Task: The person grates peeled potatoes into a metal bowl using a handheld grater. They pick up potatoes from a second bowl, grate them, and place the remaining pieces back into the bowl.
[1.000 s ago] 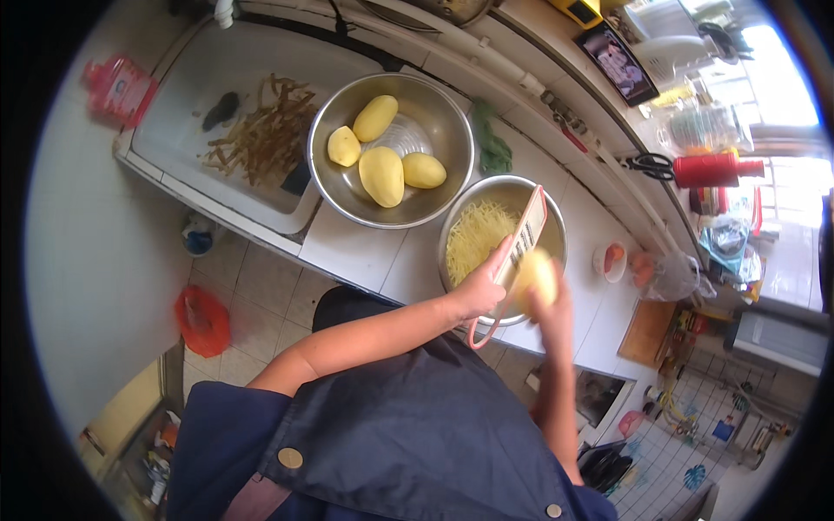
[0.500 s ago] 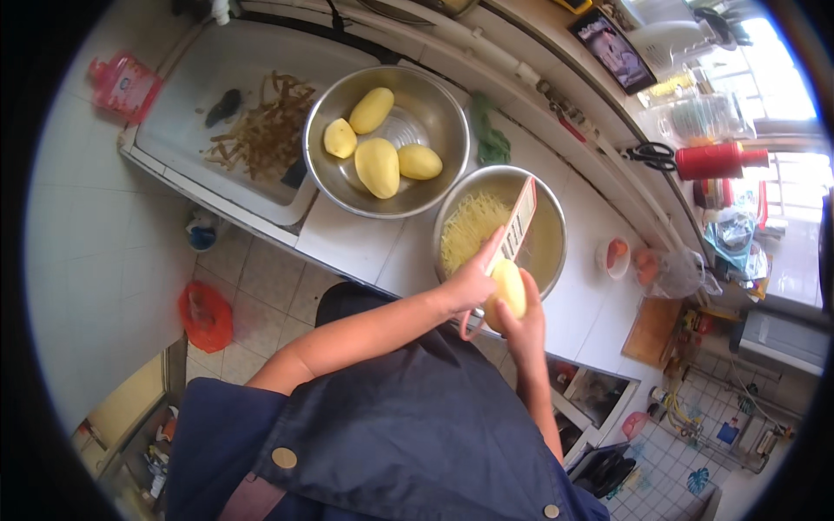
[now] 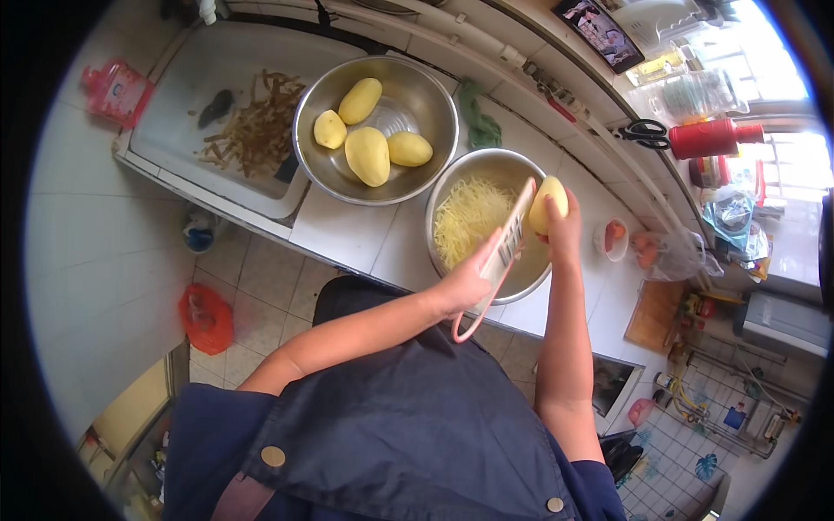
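My left hand (image 3: 465, 285) is closed around a pink-framed hand grater (image 3: 506, 250), which leans at a slant over the right-hand steel bowl (image 3: 432, 217). A peeled potato (image 3: 548, 206) is gripped in my right hand (image 3: 563, 233), beside the grater's upper end. Pale yellow potato shreds (image 3: 469, 219) are heaped in the left part of that bowl. To its left stands a larger steel bowl (image 3: 304, 169) with several peeled potatoes (image 3: 367, 156) in it.
Brown peelings (image 3: 261, 130) lie in the white sink (image 3: 174, 82) at the left. A green cloth (image 3: 480, 117) rests behind the bowls. A small white cup (image 3: 613, 239) stands to the right, near a plastic bag (image 3: 678, 256). Black-handled scissors (image 3: 645, 133) lie on the ledge.
My right hand has moved the potato away from me, from the grater's lower part to its upper end. The view has shifted slightly. My left hand keeps its hold on the grater.
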`<state>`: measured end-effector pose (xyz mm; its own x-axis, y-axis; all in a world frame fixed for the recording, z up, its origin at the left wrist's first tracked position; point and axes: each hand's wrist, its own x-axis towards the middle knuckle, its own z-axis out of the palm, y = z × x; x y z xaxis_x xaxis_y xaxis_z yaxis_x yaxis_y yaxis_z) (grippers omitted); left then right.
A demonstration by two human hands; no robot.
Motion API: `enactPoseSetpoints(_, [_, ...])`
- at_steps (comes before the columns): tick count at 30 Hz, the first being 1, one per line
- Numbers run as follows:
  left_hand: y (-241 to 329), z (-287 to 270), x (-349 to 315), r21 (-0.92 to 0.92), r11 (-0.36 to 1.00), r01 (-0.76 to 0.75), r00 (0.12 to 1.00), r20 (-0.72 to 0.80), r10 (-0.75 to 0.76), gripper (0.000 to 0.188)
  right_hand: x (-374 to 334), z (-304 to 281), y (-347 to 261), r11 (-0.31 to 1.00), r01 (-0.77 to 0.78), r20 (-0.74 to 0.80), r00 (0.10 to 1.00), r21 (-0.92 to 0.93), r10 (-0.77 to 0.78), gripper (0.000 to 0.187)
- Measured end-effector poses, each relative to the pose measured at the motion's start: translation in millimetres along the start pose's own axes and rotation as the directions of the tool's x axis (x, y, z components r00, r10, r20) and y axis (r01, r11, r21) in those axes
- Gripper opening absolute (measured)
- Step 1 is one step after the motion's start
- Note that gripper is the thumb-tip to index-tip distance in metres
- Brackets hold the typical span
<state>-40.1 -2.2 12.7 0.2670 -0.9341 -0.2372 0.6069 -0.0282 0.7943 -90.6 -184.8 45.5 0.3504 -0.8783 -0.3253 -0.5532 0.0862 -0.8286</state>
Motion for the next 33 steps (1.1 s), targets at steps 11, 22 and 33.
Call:
enactPoseSetpoints(11, [11.7, -25.9, 3.1, -0.101, 0.989, -0.112, 0.991, -0.081, 0.104, 0.083, -59.8, -29.5, 10.1, 0.968, -0.007, 0.172, 0.984, 0.249, -0.037, 0.050])
enactPoseSetpoints(22, [36.8, -1.8, -2.0, 0.006, 0.997, -0.081, 0.996, -0.046, 0.081, 0.086, -123.1, 0.9, 13.1, 0.993, 0.105, 0.272, 0.955, 0.051, -0.115, 0.058])
enactPoseSetpoints(33, [12.0, 7.5, -9.1, 0.043, 0.999, 0.028, 1.000, 0.001, -0.029, 0.083, -13.3, -4.4, -0.2, 0.985, 0.070, -0.086, 0.995, 0.158, -0.057, 0.051])
